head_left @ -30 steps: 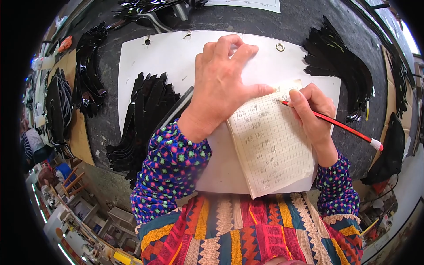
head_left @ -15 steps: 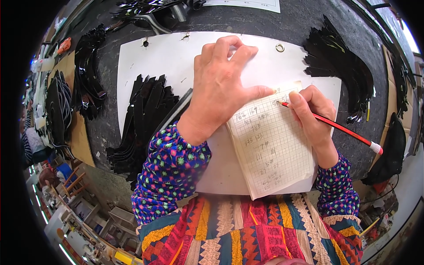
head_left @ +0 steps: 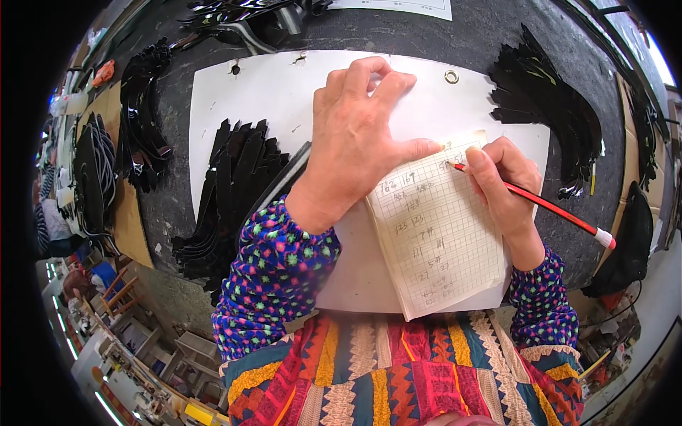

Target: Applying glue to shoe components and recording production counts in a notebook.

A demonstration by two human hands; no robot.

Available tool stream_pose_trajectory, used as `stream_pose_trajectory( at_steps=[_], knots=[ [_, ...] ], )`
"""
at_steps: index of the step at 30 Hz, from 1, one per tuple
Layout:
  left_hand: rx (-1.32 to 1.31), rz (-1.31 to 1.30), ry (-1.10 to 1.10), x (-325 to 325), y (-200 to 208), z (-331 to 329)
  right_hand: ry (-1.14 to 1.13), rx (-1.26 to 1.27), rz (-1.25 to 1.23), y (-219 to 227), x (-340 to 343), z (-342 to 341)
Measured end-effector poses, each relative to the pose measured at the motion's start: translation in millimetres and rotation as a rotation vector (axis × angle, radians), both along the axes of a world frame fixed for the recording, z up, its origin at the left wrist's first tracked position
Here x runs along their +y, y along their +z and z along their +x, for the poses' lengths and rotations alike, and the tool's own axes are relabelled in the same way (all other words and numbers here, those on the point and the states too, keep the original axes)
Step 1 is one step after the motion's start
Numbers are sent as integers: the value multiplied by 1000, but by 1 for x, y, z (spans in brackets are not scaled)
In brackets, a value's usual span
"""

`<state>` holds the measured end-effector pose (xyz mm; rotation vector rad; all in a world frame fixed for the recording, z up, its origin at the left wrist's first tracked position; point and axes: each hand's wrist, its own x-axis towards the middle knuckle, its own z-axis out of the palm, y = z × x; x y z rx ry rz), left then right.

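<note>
The notebook (head_left: 437, 231) lies open on a white board (head_left: 284, 99), close to the body, its lower corner reaching the board's near edge. The left hand (head_left: 359, 142) lies flat and spread, palm down, pinning the upper left part of the page, thumb stretched along its top edge. The right hand (head_left: 501, 181) is closed on a red pencil (head_left: 540, 206), its tip touching the top right corner of the gridded page.

The page could slide or buckle, I judge, if the left hand lifts while the pencil presses; only that palm appears to hold it. The tip sits so near the page edge that a stroke could run off onto the board. The notebook's near corner overhangs toward the lap, so a nudge from the right forearm could tip it off. The left sleeve (head_left: 277, 277) rests just beside a fan of black strips (head_left: 227, 192), and a sweep of that arm could scatter them.

The board has holes and a metal eyelet (head_left: 451, 76) along its far edge and lies on a dark, worn desk (head_left: 426, 32). More black strips lie in piles to the left (head_left: 142, 121), right (head_left: 547, 113) and far side. A coil of dark cable (head_left: 92, 177) sits at the left. Beyond the desk's near edge, far below, stools and clutter stand on the floor.
</note>
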<state>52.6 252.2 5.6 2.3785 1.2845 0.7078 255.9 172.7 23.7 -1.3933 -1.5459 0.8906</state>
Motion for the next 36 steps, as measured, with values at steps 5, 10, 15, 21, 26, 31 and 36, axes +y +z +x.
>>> stream_pose_trajectory(
  at_steps=[5,10,15,21,26,31,36],
  knots=[
    [5,-3,-1,0,3,-1,3,-16,18,1,0,-1],
    [6,-6,-3,0,1,0,-46,6,-58,3,0,-2],
    [4,-6,-2,0,1,0,-50,12,-60,2,-1,-2],
    [-2,-8,0,0,2,0,-12,-8,17,-2,0,0],
    [-2,-13,4,-1,1,0,-48,-1,-43,2,0,-1],
    [-3,-8,3,0,2,0,-53,2,-50,3,0,-2],
    [-1,2,2,0,1,0,-48,-27,-29,2,0,-2]
  ],
)
